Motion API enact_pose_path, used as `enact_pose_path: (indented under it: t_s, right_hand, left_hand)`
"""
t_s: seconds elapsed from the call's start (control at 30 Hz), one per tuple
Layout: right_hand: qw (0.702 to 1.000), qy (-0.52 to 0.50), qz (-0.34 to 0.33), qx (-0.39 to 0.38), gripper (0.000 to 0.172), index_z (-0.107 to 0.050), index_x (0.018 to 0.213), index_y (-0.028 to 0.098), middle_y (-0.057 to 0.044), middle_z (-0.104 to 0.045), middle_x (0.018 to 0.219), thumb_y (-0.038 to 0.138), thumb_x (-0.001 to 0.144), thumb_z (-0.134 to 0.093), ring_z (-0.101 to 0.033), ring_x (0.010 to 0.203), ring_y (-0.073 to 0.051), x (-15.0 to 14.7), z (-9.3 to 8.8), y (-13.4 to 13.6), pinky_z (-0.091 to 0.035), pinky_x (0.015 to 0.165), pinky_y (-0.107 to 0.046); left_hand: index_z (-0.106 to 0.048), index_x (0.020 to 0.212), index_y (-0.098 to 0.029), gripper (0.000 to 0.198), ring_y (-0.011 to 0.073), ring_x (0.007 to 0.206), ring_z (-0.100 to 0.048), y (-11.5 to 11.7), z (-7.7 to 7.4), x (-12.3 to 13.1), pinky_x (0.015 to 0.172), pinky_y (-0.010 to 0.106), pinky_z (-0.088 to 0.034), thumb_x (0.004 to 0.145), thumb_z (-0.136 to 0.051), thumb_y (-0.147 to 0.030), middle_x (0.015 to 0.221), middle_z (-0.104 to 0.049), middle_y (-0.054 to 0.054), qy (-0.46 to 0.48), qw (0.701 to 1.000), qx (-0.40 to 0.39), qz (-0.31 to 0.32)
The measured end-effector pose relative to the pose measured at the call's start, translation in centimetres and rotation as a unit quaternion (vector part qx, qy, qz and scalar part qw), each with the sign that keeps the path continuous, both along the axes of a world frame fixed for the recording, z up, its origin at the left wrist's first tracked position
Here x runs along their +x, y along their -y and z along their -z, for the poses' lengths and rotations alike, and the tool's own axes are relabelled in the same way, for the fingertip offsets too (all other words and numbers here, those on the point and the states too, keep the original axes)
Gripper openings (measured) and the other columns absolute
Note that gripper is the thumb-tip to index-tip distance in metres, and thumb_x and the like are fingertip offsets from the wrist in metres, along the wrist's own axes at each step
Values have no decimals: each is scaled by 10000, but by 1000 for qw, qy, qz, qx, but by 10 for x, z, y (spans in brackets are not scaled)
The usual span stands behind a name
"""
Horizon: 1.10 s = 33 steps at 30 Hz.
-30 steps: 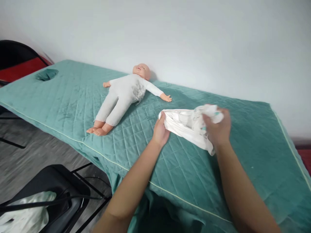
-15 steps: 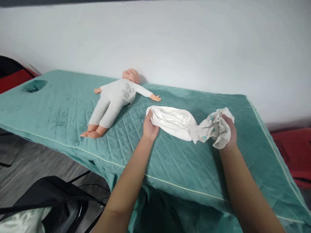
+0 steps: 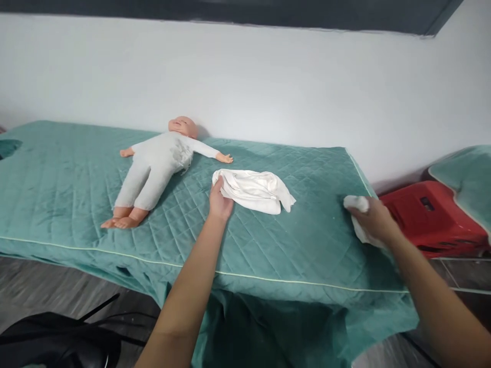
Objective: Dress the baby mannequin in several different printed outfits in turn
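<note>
A baby doll in a pale one-piece suit lies on its back on the teal quilted bed, head toward the wall. A crumpled white garment rests on the bed to the doll's right. My left hand grips the garment's left edge, fingers closed on the cloth. My right hand is at the bed's right edge, closed around a bunched white cloth with a small print, well apart from the garment.
A white wall runs behind the bed. A red plastic stool stands on the floor past the bed's right end, with another teal-covered surface beyond it. A black chair sits at the lower left on the wood floor.
My right hand has pulled the printed cloth off the white garment and carried it to the bed's right edge. The left hand stays on the garment. The view has swung right.
</note>
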State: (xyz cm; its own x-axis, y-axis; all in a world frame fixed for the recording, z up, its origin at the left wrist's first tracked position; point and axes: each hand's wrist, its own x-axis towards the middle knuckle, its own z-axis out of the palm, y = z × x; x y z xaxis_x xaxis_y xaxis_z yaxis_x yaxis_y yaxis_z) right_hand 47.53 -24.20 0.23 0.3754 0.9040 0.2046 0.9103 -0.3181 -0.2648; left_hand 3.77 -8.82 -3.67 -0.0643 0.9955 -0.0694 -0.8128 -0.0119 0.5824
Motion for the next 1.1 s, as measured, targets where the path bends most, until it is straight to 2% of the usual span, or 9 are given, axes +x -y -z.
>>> enact_pose_path:
  t_s: [0.07, 0.17, 0.27, 0.4, 0.53, 0.67, 0.97, 1.03, 1.1]
  right_hand:
    - [997, 74, 8, -29, 494, -623, 1212, 173, -201, -640, 1217, 540, 888, -563, -599, 1081, -353, -13, 15, -3, -479, 864, -450]
    - [993, 108, 22, -42, 579, -543, 1355, 176, -208, -595, 1313, 562, 925, -496, -569, 1150, -390, -24, 22, -2, -492, 870, -507]
    - [989, 144, 6, 14, 614, -478, 1434, 166, -229, -532, 1411, 497, 920, -531, -520, 1246, -415, -33, 15, 3, -485, 911, -558]
    - [971, 196, -96, 98, 471, -544, 1385, 156, -197, -488, 1484, 312, 943, -493, -412, 1383, -393, -57, 3, 6, -366, 1089, -570]
    - [975, 126, -184, 15, 328, -680, 1138, 163, -156, -671, 1165, 289, 983, -420, -612, 1086, -313, -82, 1, 8, -469, 979, -454]
    - [982, 115, -140, -60, 332, -684, 954, 159, -160, -670, 996, 342, 991, -410, -637, 909, -302, -91, 9, 15, -501, 821, -432]
    - [997, 43, -58, -15, 315, -680, 903, 193, -138, -700, 1023, 370, 957, -425, -654, 875, -297, -84, 19, 22, -489, 738, -424]
    - [998, 1, -65, 14, 306, -683, 890, 195, -138, -707, 976, 395, 933, -455, -662, 851, -306, -95, 13, 25, -506, 734, -444]
    - [992, -71, -92, 49, 293, -686, 876, 223, -106, -708, 867, 438, 914, -489, -668, 787, -300, -130, 8, 38, -532, 715, -458]
  left_hand:
    - [-706, 1003, -189, 181, 200, 1040, -720, 0, 1, 0, 1070, 357, -503, 850, -718, -285, 977, -777, 35, -1, 1000, 4, 0]
    - [-704, 999, -183, 178, 189, 996, -728, 1, 1, 1, 1066, 348, -507, 843, -718, -267, 957, -779, 32, 6, 1000, 4, -4]
    - [-708, 988, -179, 164, 186, 994, -730, 2, 0, 1, 1066, 339, -506, 844, -708, -257, 952, -781, 34, 7, 1000, 0, -2]
    - [-710, 1001, -183, 175, 196, 1049, -724, 3, -1, 1, 1070, 346, -504, 841, -701, -253, 978, -783, 46, 6, 1000, -9, 1]
    - [-708, 1009, -187, 199, 205, 1096, -714, 3, 0, 0, 1081, 356, -498, 823, -716, -253, 1013, -783, 53, 7, 1000, -11, -2]
    - [-705, 1027, -183, 212, 196, 1062, -723, 2, 2, 1, 1090, 350, -489, 822, -710, -237, 1007, -785, 50, 20, 1000, -13, 2]
    - [-699, 1034, -170, 238, 189, 1026, -731, 2, 3, 1, 1101, 348, -479, 803, -713, -228, 993, -785, 50, 32, 999, -14, 8]
    - [-698, 1026, -174, 245, 197, 1054, -727, 2, 3, 1, 1102, 350, -481, 792, -726, -241, 1001, -784, 51, 28, 999, -16, 7]
    - [-696, 1022, -175, 256, 209, 1087, -721, 1, 3, 2, 1102, 355, -483, 781, -740, -251, 1015, -784, 56, 23, 1000, -18, 7]
